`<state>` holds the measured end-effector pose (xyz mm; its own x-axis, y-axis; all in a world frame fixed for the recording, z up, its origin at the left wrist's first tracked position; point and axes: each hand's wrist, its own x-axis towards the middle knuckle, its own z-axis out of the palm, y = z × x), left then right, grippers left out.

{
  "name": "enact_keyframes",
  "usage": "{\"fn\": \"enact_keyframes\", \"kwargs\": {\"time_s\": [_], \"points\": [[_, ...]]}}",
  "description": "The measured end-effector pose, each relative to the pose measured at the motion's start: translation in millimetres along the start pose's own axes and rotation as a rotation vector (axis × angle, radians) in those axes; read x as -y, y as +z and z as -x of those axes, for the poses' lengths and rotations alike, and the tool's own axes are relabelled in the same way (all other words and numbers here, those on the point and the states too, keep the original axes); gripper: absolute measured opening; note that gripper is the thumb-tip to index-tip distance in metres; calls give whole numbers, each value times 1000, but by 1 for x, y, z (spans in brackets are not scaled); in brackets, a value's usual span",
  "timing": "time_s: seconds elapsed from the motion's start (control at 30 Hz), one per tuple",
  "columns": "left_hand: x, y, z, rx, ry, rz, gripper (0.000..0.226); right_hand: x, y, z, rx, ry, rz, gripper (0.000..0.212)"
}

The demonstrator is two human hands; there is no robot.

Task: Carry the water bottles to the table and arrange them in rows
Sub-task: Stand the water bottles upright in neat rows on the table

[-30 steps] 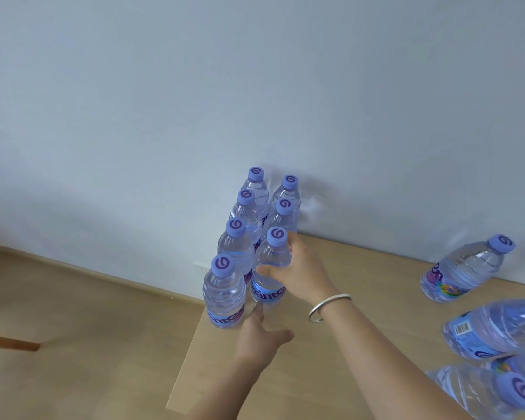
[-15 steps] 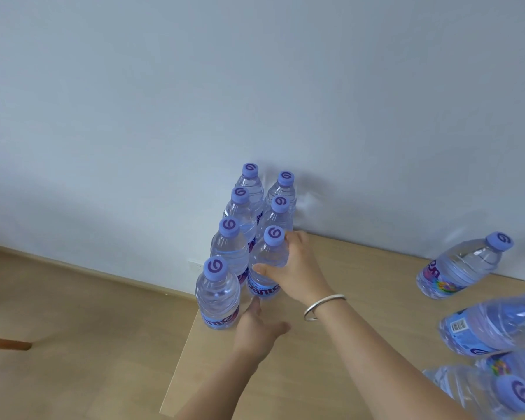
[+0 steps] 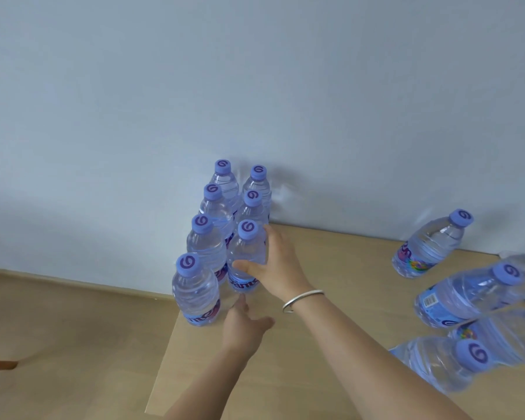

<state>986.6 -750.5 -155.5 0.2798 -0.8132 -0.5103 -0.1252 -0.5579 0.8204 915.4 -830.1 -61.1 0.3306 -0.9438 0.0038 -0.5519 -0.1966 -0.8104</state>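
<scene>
Table (image 3: 331, 298): right hand (image 3: 281, 265) grips capped water-filled bottle (image 3: 246, 259).

- Seven clear water bottles (image 3: 208, 231) with purple caps stand upright in two rows at the table's (image 3: 331, 298) left edge, running back to the wall: four in the left row, three in the right.
- The front bottle of the right row (image 3: 245, 256) is upright, label low on its body.
- More bottles (image 3: 455, 301) of the same kind are grouped on the table's right side, well apart from the rows.
</scene>
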Motion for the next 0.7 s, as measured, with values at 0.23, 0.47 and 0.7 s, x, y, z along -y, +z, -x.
{"fn": "enact_keyframes", "kwargs": {"time_s": [0.23,0.47,0.7], "points": [[-4,52,34,306,105,-89,84,4,-56,43,-140,18,100,52],[-12,99,57,597,231,-329,85,-5,-143,113,-329,139,-86,33],[-16,127,71,695,294,-448,91,-59,-200,183,-527,249,-254,49]]}}
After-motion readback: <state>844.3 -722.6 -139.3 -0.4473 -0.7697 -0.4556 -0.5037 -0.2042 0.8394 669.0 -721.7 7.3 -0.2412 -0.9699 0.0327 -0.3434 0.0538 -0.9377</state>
